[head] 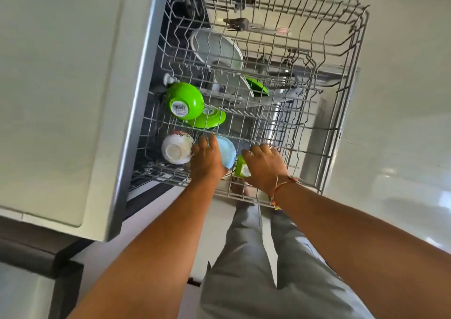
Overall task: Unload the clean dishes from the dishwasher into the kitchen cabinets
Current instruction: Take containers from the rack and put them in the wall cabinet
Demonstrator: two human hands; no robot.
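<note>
The grey wire dishwasher rack (341,123) is pulled out below me. My left hand (207,160) is closed around a light blue bowl (227,150) at the rack's near edge. My right hand (264,165) rests over a small green cup (240,168) beside it, fingers curled on the wires; its grip is unclear. A white patterned bowl (175,149) sits upside down to the left. Further back lie a green bowl (184,104), a green plate (210,119), white plates (217,47) and another green dish (257,86).
The white counter and cabinet front (61,99) stand at the left, with the dishwasher's steel edge (136,113) beside the rack. A fork (244,24) lies at the rack's far end. Pale floor (402,147) spreads to the right. My grey trousers (244,270) are below.
</note>
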